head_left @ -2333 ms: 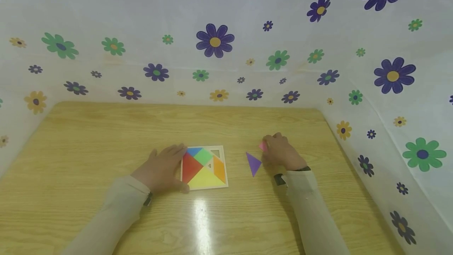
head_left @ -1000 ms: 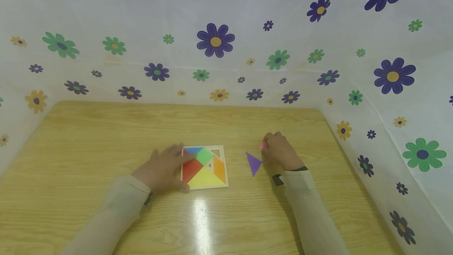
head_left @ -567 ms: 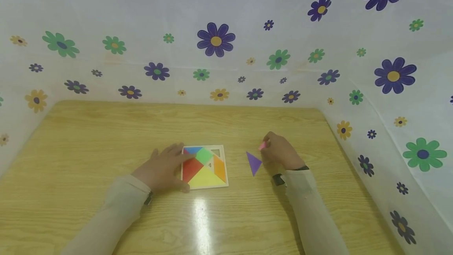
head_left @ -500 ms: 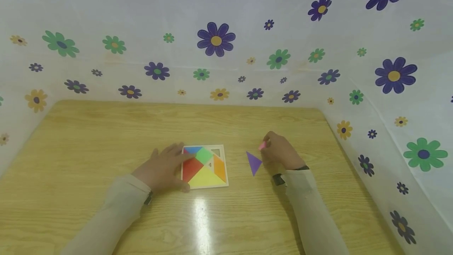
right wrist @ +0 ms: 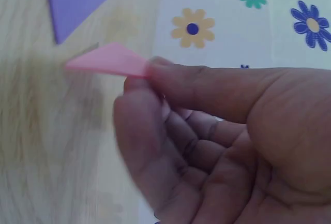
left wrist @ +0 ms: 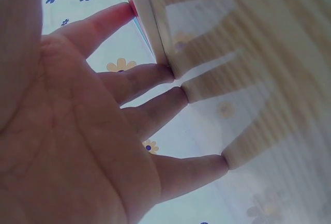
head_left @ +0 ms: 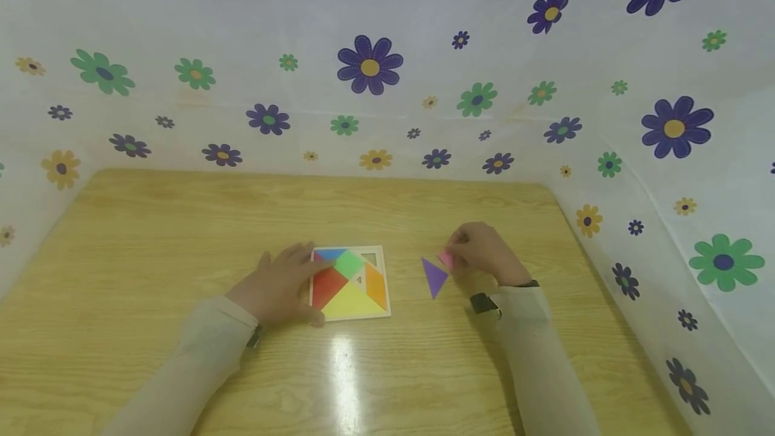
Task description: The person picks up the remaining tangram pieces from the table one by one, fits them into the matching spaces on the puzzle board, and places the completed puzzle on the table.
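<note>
Between thumb and forefinger my right hand [head_left: 484, 249] pinches a pink triangular tangram piece [right wrist: 111, 60], its free corner pointing left in the right wrist view. Just left of it a purple triangle [head_left: 434, 278] lies flat on the table. My left hand [head_left: 277, 288] rests at the left edge of the tangram tray [head_left: 389, 298], fingers spread; the forefinger reaches over the blue and red pieces while other fingertips touch the table. Red [head_left: 328, 288], blue [head_left: 329, 256], green [head_left: 349, 264], yellow [head_left: 354, 304] and orange [head_left: 375, 284] pieces sit in the tray, beside two bare triangular spaces.
The wooden table [head_left: 181, 221] is bordered at the back and sides by a white sheet [head_left: 290, 32] printed with flowers. A bright light reflection [head_left: 345, 382] shows on the tabletop in front of the tray.
My right hand has lifted and turned the pink piece, bringing it slightly toward the purple triangle. The left forefinger has moved onto the tray from its edge; the tray stays put.
</note>
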Action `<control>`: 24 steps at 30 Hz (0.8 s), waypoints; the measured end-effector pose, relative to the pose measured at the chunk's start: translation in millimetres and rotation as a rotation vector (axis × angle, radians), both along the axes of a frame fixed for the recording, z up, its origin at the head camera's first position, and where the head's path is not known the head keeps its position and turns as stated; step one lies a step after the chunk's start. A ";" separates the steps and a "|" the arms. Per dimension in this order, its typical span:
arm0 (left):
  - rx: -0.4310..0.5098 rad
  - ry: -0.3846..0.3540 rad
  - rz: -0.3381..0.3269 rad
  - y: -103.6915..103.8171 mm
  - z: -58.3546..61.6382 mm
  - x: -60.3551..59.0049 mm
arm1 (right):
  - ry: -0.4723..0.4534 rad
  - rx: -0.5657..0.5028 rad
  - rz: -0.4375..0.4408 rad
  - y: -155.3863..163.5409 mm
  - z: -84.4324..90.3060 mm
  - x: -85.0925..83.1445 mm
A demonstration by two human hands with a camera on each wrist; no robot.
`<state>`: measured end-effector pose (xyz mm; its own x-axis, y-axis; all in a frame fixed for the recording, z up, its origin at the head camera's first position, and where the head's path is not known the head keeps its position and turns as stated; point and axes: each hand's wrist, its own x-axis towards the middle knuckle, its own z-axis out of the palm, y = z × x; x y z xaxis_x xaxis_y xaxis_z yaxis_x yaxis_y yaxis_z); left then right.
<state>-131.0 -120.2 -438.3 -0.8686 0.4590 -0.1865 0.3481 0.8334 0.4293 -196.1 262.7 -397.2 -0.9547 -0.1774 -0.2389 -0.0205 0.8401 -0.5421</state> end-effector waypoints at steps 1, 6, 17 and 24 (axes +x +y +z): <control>0.001 0.001 0.000 -0.3 -0.7 -0.2 | 0.000 -0.022 0.000 -1.1 1.9 0.7; 0.008 0.005 0.001 -0.8 -2.6 -0.9 | -0.004 -0.178 0.022 -11.5 8.3 5.8; 0.005 0.003 -0.003 -0.3 2.3 0.5 | -0.131 -0.376 0.226 -62.6 7.5 18.8; 0.010 -0.011 0.000 1.3 5.5 2.0 | -0.245 -0.328 0.334 -84.1 -1.9 23.2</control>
<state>-128.9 -118.8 -432.8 -0.8665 0.4608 -0.1916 0.3432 0.8290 0.4416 -173.0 178.6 -399.1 -0.7561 -0.5657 -0.3292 -0.0978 0.5950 -0.7977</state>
